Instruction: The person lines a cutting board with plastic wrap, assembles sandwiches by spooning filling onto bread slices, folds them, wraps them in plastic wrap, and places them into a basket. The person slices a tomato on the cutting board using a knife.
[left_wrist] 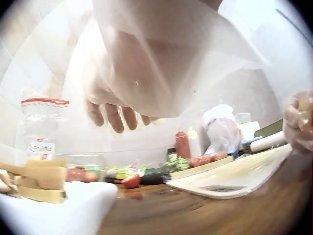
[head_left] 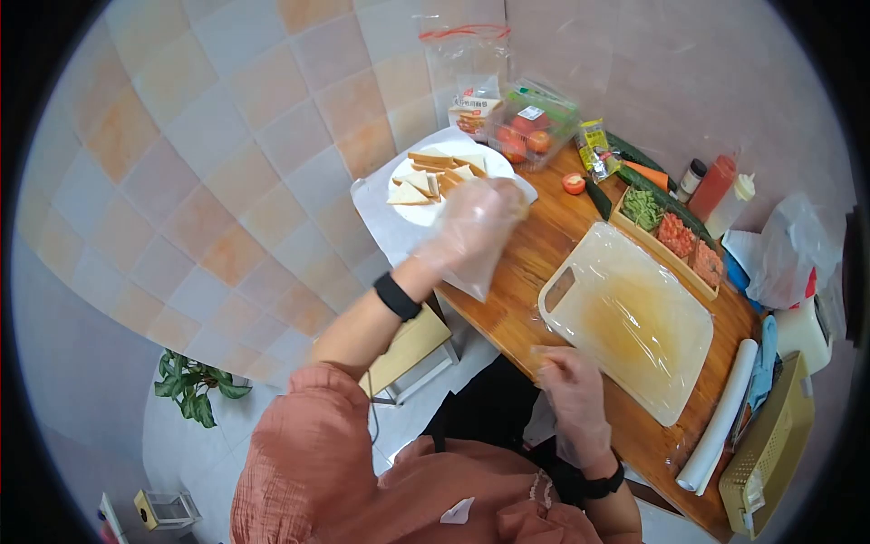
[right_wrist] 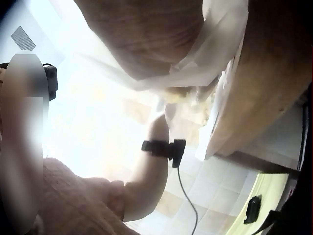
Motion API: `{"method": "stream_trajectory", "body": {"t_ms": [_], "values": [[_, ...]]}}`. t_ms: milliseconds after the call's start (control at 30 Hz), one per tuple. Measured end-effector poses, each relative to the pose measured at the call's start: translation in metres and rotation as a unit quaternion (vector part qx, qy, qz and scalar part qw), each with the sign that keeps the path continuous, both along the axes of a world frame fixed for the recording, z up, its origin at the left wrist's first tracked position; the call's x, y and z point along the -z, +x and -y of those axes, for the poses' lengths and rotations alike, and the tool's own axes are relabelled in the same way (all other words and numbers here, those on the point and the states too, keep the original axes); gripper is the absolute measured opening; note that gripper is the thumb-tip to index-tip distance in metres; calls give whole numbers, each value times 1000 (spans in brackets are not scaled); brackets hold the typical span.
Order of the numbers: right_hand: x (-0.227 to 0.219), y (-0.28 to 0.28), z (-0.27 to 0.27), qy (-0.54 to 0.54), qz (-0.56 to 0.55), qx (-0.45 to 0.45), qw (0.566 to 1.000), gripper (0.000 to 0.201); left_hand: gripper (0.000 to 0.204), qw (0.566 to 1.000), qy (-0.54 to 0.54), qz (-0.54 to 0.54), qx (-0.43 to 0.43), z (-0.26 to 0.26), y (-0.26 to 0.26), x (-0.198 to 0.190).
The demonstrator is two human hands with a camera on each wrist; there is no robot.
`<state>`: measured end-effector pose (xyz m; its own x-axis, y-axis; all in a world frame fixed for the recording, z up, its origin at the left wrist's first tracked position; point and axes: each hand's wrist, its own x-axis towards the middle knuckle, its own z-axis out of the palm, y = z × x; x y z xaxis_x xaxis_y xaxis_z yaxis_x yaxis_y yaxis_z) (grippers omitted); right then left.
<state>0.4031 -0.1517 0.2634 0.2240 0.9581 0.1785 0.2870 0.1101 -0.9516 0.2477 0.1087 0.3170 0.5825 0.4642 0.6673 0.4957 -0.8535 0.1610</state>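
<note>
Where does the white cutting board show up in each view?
Head: the cutting board lies right of centre, its handle slot towards the left.
Left wrist: lower right, seen at a low angle, slot side nearest the camera.
Right wrist: I can't see it there.
Shared landmark: the wooden table, under the board in the first two, at upper right in the right wrist view.

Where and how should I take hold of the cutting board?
Best at the handle slot in the end of the cutting board nearer the plate. Approach from the plate side and hook through the slot: the board lies flat on the table, so its other edges look harder to get under. Clear film seems to cover it, so it may slip.
</note>
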Motion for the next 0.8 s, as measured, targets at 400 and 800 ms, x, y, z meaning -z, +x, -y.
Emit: {"method": "stream_trajectory", "body": {"t_ms": [400,800], "values": [[-7,40,31,22,230,64,971,11,53,959,-133,-238,-72,-92,-71,-35],[7,55,52,62,229,114,965,18,59,926,-187,-325,35,-107,-53,-25]]}}
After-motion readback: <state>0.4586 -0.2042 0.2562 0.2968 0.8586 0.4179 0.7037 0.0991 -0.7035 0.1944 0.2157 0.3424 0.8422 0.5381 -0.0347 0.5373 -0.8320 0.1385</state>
